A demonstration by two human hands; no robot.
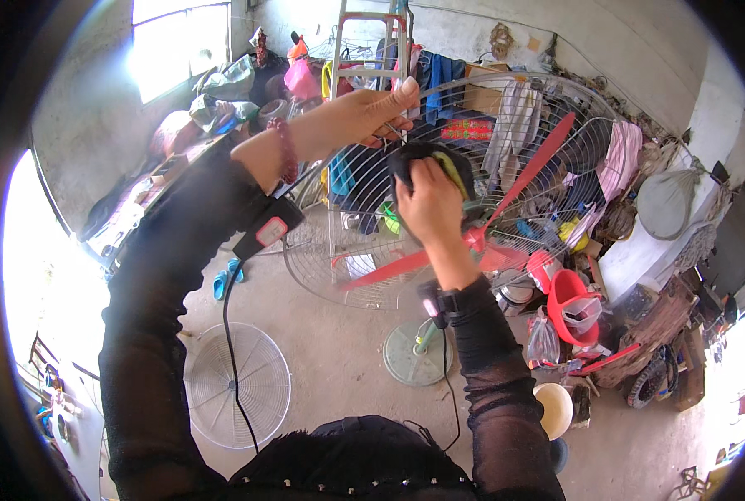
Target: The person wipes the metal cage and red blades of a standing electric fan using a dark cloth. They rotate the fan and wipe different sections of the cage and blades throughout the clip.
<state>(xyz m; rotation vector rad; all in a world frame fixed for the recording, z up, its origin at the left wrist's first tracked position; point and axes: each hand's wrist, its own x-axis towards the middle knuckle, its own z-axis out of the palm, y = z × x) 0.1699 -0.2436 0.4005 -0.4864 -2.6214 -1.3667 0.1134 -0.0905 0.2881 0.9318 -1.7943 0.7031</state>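
A standing electric fan fills the middle of the head view, with red blades [525, 178] in front of its rear wire guard [303, 285]. My left hand [381, 116] grips the guard's upper left rim, thumb raised. Against the guard's wires my right hand [432, 200] presses a dark cloth [413, 160] that has a yellow-green part. The fan's green pole rises from a round base [400, 360] on the floor. Apart from the fan, a round wire front guard [241, 401] lies on the floor at the lower left.
A metal stepladder [372, 72] stands behind the fan. Blue slippers [220, 285] lie on the floor to the left. Red plastic containers [572, 307], bags and a pale bowl [554, 410] are at the right. Clothes and clutter line the back wall.
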